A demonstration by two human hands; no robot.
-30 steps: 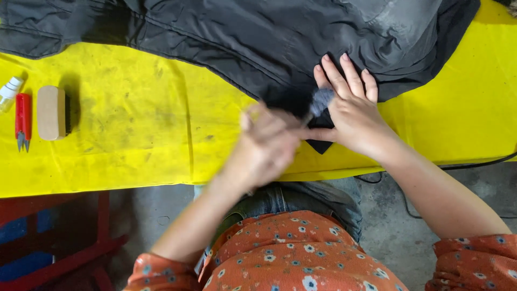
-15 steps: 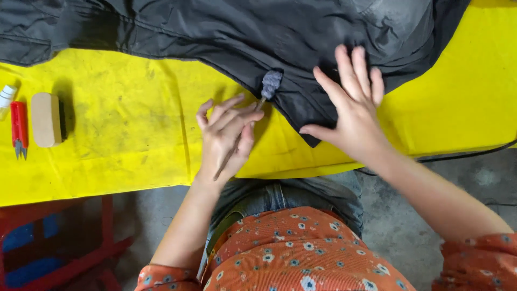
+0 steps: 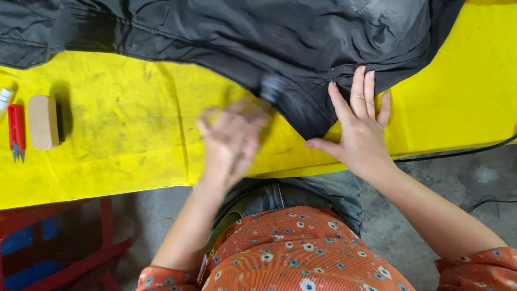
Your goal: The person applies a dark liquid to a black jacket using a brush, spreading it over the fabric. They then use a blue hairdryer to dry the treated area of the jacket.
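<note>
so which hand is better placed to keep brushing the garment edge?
Left. The left hand holds a small brush at the dark garment edge, motion-blurred. The right hand lies flat, pinning the cloth.

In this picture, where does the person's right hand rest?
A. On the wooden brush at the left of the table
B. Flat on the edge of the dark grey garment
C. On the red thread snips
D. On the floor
B. The right hand lies flat, fingers spread, on the lower edge of the dark grey fabric garment spread over the yellow table cover; the wooden block brush and the red thread snips lie untouched far to the left.
</note>
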